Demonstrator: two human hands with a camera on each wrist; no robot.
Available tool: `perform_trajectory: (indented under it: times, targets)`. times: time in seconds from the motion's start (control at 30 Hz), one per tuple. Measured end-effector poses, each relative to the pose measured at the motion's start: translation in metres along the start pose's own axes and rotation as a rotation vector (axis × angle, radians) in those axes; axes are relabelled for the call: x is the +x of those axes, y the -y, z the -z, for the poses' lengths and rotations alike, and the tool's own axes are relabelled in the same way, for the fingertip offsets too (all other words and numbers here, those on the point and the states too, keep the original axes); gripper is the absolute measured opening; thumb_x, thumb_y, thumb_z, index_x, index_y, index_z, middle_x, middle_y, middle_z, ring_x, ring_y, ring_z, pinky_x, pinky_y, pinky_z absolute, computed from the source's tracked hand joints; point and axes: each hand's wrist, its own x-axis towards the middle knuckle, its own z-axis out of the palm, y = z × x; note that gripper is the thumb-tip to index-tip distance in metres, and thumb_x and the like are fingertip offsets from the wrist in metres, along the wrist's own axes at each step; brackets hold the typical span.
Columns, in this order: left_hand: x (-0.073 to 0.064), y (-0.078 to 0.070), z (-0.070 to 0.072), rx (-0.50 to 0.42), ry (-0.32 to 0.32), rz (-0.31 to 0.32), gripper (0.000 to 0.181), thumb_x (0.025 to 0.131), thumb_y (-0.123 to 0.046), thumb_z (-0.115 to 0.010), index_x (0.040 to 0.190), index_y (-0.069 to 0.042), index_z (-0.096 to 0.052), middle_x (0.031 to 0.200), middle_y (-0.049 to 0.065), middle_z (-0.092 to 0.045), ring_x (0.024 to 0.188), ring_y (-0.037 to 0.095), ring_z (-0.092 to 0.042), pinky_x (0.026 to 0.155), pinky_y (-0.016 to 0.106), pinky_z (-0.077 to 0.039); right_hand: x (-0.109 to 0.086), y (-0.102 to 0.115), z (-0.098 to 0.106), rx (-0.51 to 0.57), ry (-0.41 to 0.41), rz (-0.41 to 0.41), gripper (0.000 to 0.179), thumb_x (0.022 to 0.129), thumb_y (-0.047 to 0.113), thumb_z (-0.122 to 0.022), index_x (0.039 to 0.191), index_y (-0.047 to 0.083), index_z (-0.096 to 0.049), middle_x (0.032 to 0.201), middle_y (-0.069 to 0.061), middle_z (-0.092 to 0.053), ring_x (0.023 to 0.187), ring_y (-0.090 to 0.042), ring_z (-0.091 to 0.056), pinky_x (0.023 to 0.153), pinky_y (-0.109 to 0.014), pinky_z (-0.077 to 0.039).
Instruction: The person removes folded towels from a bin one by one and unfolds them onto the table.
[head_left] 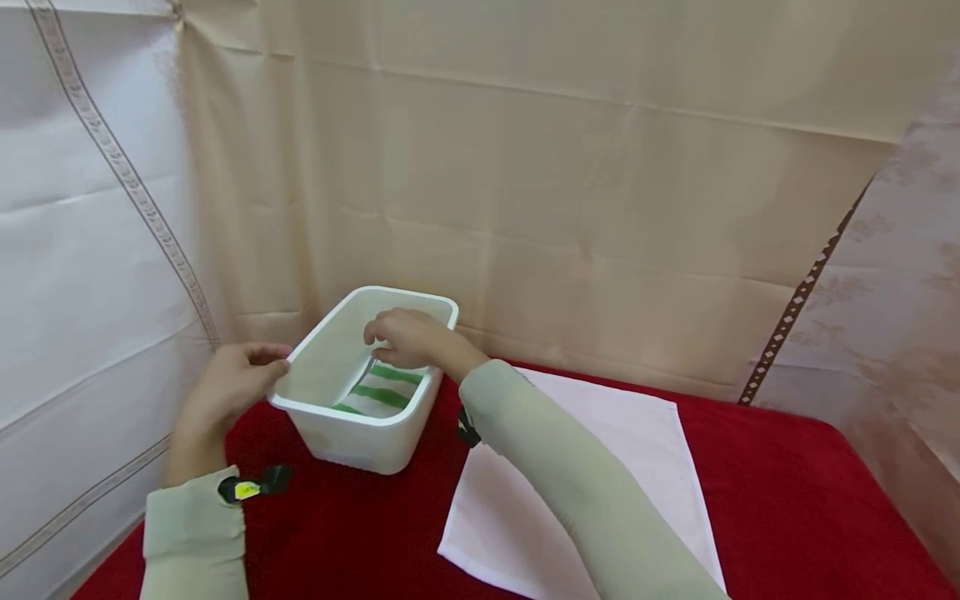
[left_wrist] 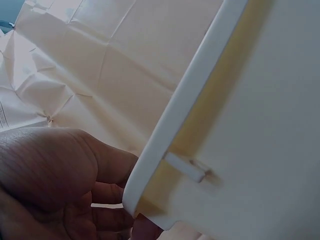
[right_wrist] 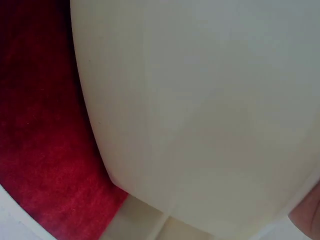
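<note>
A white plastic bin [head_left: 345, 425] stands on the red cloth, and its smooth outer wall [right_wrist: 195, 110] fills most of the right wrist view. My left hand [head_left: 232, 379] grips the rim at the near left corner; in the left wrist view the thumb and fingers close round the rim [left_wrist: 172, 120]. Inside the bin lies a green-and-white striped piece, seemingly cloth [head_left: 382, 390]. Over it, my right hand [head_left: 411, 337] reaches in from the right with loosely bent fingers, and a gap shows between index finger and thumb. Only a sliver of that hand appears in the right wrist view.
A white cloth [head_left: 510, 508] lies flat to the right of the bin, partly under my right forearm. Red cloth [head_left: 780, 500] covers the table. A beige curtain [head_left: 562, 208] hangs close behind the bin, a white one [head_left: 82, 275] on the left.
</note>
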Motion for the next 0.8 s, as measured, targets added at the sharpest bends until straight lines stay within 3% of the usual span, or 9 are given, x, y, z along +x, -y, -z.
perform_trajectory:
  times: [0.43, 0.8]
  targets:
    - [0.005, -0.004, 0.000, -0.031, -0.017, 0.016, 0.035, 0.100, -0.010, -0.057, 0.127, 0.011, -0.063, 0.118, 0.028, -0.066, 0.094, 0.029, -0.063, 0.069, 0.028, -0.053, 0.024, -0.006, -0.006, 0.078, 0.099, 0.038, 0.030, 0.099, 0.025, -0.069, 0.124, 0.008, -0.070, 0.119, -0.005, -0.070, 0.113, -0.021, -0.064, 0.097, -0.031, -0.050]
    - [0.004, -0.004, -0.001, -0.043, -0.004, 0.040, 0.035, 0.100, -0.011, -0.057, 0.128, 0.009, -0.063, 0.119, 0.027, -0.066, 0.096, 0.031, -0.063, 0.071, 0.029, -0.053, 0.037, -0.006, -0.016, 0.060, 0.259, 0.084, 0.039, 0.097, 0.033, -0.072, 0.127, 0.009, -0.068, 0.124, -0.009, -0.069, 0.115, -0.022, -0.063, 0.097, -0.031, -0.049]
